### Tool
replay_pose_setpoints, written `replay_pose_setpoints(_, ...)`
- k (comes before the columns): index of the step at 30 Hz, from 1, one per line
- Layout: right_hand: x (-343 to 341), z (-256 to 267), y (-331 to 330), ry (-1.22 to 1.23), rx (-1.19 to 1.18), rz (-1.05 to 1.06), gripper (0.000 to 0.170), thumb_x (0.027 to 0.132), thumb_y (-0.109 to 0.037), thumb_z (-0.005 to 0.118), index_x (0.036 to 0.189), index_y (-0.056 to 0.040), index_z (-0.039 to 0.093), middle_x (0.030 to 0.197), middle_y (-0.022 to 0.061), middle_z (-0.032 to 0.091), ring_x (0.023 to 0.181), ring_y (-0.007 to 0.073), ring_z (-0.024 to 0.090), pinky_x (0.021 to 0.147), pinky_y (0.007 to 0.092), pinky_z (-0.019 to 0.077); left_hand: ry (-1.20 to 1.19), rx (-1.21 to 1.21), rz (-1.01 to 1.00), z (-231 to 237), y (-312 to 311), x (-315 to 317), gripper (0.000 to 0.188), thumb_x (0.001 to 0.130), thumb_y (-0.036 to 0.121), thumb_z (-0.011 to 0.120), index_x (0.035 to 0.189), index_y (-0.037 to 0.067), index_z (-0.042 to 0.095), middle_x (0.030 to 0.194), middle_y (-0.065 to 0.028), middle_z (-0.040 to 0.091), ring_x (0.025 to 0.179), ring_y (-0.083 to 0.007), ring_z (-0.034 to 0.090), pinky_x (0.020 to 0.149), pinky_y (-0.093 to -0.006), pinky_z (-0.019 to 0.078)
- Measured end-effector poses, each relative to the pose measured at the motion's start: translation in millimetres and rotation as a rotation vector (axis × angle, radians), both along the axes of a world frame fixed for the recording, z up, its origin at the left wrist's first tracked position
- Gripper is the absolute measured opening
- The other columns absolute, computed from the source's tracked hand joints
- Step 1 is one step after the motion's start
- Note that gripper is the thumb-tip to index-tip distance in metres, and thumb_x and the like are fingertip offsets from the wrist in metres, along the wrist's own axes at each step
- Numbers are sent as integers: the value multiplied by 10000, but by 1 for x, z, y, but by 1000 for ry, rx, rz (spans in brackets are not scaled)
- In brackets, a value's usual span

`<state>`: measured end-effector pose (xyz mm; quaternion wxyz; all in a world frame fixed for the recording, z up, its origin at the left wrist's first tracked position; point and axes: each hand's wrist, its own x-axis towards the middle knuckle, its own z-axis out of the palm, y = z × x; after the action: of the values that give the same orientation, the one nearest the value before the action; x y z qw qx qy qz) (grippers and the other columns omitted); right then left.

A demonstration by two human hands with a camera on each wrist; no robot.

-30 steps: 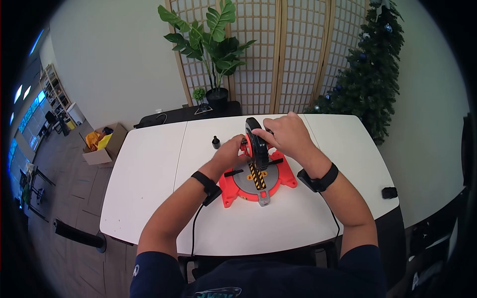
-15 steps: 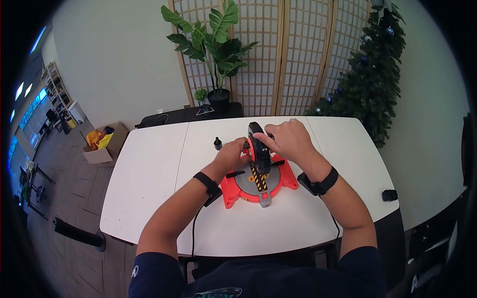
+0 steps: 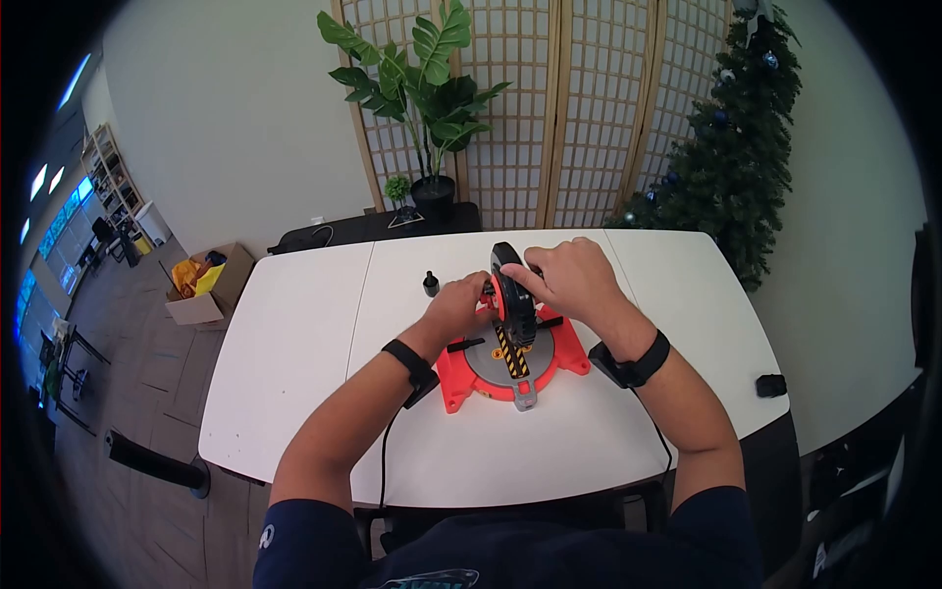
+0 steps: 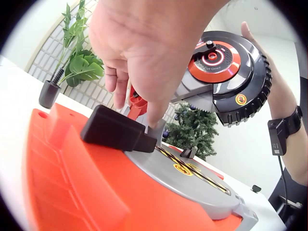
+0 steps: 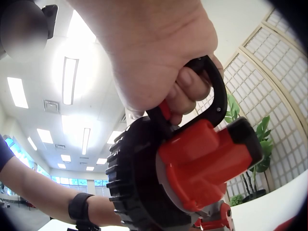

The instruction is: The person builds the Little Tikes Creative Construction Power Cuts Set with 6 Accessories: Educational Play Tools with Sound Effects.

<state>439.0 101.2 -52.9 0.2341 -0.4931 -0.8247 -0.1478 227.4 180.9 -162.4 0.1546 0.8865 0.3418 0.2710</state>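
Observation:
A toy miter saw with an orange-red base (image 3: 572, 359), a grey round turntable and a black blade guard (image 4: 242, 73) stands on the white table. My right hand (image 3: 574, 280) grips the black handle (image 5: 220, 101) on top of the saw head, fingers curled through its loop. At the back left of the saw, my left hand (image 3: 459, 307) holds the red hinge (image 4: 138, 102) between thumb and fingers, partly hiding it. A black lever (image 4: 115, 129) sticks out below that hand. The saw head stands raised over the black-and-yellow striped slot (image 3: 512, 353).
A small dark bottle-like piece (image 3: 431, 284) stands on the white table (image 3: 294, 353) beyond the left hand. A black object (image 3: 770, 386) lies at the table's right edge. Behind are a potted plant (image 3: 432, 194) and a folding screen (image 3: 589, 118).
The saw head and my right hand have come down slightly since the first frame. Over the last half second hardly anything moves. Both hands keep their hold.

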Motion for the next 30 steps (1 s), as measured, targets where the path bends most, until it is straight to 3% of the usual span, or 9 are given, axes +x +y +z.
replay_pose_setpoints(15,3,-4,-5,25,8,17,629,971,-598,497,623,-87,610,470,98,540,456,314,550,514,406,423,37,-30,37,-9,6,0,439,785,201,794,1117,41,556,1061,-158,660,1018,-348,664,872,-431,529)
replay_pose_setpoints(23,3,-14,-18,41,19,2,579,976,-573,515,651,-103,610,470,71,545,435,292,504,609,380,418,95,-46,52,0,0,0,490,761,205,813,1139,46,545,1077,-148,661,1009,-344,670,873,-424,530)
replay_pose_setpoints(30,4,-23,-30,73,2,-9,473,966,-500,566,712,-102,595,494,69,556,481,317,541,649,405,429,111,-32,-18,2,0,-4,579,724,166,818,1202,22,524,1111,-176,638,1033,-361,655,894,-431,524)
